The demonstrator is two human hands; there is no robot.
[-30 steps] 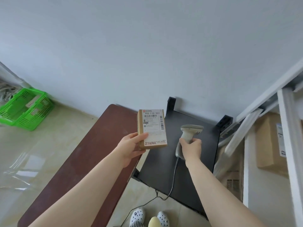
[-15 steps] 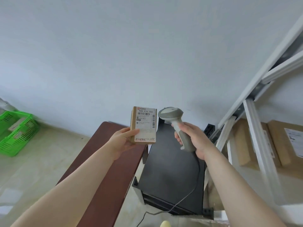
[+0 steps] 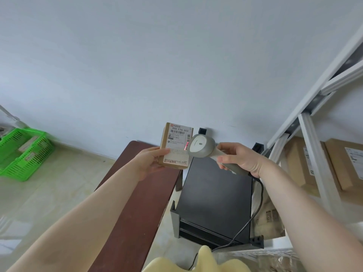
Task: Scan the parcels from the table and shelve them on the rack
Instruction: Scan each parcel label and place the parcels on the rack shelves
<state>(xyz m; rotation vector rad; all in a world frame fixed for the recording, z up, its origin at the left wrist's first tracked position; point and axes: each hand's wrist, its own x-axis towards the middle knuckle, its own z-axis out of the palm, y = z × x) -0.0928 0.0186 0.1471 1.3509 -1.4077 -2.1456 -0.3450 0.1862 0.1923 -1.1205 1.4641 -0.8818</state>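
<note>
My left hand [image 3: 151, 162] holds a small brown cardboard parcel [image 3: 175, 146] upright above the far end of the brown table [image 3: 137, 197], its white shipping label facing me. My right hand [image 3: 242, 160] grips the handle of a grey barcode scanner [image 3: 202, 147]. The scanner's head sits against the parcel's right edge and covers part of the label. A red scan line glows on the label beside the scanner head. The scanner's black cable [image 3: 255, 209] hangs down from my right hand.
A black low cabinet [image 3: 216, 195] stands to the right of the table. A white metal rack [image 3: 314, 138] on the right holds brown parcels [image 3: 341, 163]. A green plastic basket [image 3: 23, 154] sits on the floor at the left.
My right hand lifted the scanner off the black cabinet and brought its head up to the parcel's label; a red scan line now shows. The view turned right toward the rack.
</note>
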